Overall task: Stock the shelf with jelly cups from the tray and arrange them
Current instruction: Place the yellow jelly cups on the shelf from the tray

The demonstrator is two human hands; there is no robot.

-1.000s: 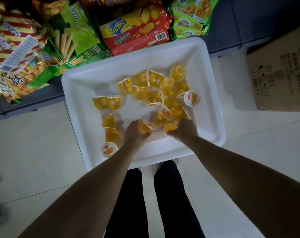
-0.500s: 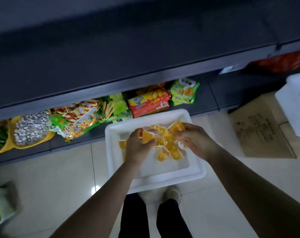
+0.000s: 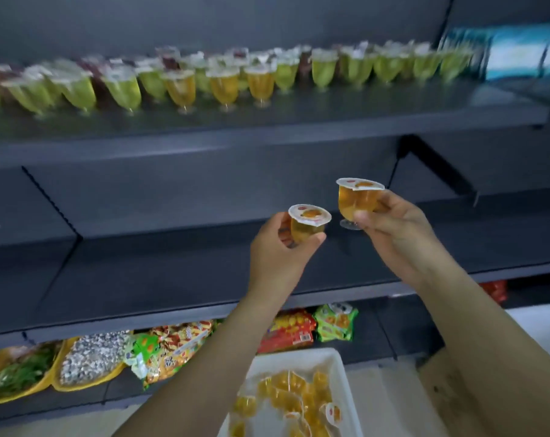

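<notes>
head view: both hands grip upright orange jelly cups, left hand (image 3: 278,247) lower, right hand (image 3: 390,220) nearer the dark upper shelf (image 3: 267,134) above.

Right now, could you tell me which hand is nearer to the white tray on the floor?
Left. The left hand holds its jelly cup lower, above the tray's left side; the right hand holds its cup higher up and further right.

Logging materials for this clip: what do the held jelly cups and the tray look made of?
Jelly cups: seemingly clear glossy plastic, orange jelly showing through, under printed film lids. Tray: white, smooth, probably moulded plastic, judging by its rounded rim.
</notes>
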